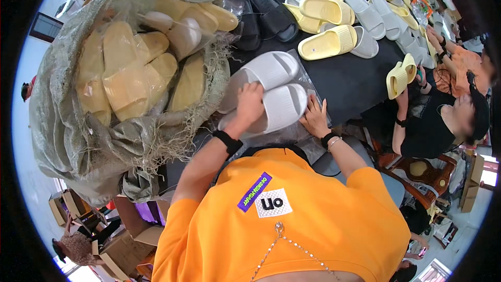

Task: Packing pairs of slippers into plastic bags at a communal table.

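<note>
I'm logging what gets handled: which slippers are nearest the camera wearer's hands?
The white pair at the left hand and right hand, beside the sack; all other slippers are in the sack or farther away.

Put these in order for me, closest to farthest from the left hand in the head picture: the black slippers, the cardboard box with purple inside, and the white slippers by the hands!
1. White slippers: right at the left hand.
2. Black slippers: ahead, at the table's far side.
3. Cardboard box with purple inside: farthest, down at the lower left.
</note>
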`<act>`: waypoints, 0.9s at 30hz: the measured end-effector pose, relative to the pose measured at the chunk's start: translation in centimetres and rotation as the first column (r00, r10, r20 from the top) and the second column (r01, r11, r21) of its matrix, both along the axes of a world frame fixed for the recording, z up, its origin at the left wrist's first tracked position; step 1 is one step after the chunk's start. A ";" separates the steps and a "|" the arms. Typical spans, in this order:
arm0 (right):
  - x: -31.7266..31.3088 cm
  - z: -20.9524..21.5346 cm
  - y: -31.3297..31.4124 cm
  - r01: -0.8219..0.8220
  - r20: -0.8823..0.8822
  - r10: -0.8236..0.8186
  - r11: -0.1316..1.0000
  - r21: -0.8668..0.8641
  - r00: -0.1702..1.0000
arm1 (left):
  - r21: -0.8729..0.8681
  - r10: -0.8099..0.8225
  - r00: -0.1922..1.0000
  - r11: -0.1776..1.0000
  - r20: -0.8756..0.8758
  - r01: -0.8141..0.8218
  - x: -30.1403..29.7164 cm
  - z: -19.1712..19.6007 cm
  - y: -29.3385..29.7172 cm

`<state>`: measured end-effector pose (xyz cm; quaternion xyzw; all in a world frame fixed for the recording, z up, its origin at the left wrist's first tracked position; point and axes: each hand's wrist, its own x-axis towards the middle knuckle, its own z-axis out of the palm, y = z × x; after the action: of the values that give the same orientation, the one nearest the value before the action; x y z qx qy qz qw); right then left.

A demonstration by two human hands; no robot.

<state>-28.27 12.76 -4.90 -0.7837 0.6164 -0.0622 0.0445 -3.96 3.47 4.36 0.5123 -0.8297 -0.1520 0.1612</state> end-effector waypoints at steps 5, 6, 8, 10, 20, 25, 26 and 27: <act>-0.1 0.3 -0.1 -0.026 0.084 0.029 0.999 -0.042 0.996 | 0.015 -0.076 0.997 0.997 -0.008 0.076 -0.5 -5.5 1.5; 0.0 0.2 -0.1 -0.012 0.058 0.014 0.999 -0.042 0.998 | 0.004 -0.095 0.995 0.995 -0.018 0.095 0.1 -5.5 1.3; 0.0 -0.1 0.2 0.010 0.024 -0.009 0.999 -0.036 1.000 | 0.007 -0.109 0.994 0.994 -0.003 0.109 0.9 -5.7 0.9; 0.0 0.2 -0.5 0.026 0.048 -0.024 0.998 -0.057 0.999 | -0.009 -0.085 0.996 0.996 0.023 0.085 1.8 -5.3 0.5; 0.4 4.1 -2.1 0.149 0.478 -0.341 0.907 0.393 0.810 | -0.106 -0.060 0.994 0.993 -0.089 0.051 3.4 -3.0 1.1; 2.0 8.7 -3.8 0.079 0.776 -0.297 0.949 0.306 0.557 | -0.180 -0.151 0.986 0.974 -0.072 0.136 1.6 -0.7 2.1; 2.2 8.9 -4.1 0.057 0.792 -0.293 0.948 0.312 0.536 | -0.190 -0.151 0.987 0.972 -0.056 0.137 1.3 -0.3 2.2; 2.4 9.3 -4.3 0.032 0.807 -0.288 0.948 0.317 0.516 | -0.200 -0.148 0.988 0.970 -0.041 0.137 1.1 0.0 2.2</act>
<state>-25.88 8.45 4.36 -0.5811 0.5899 -0.3549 0.4340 -2.83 5.62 4.33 0.4284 -0.8705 -0.0946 0.2229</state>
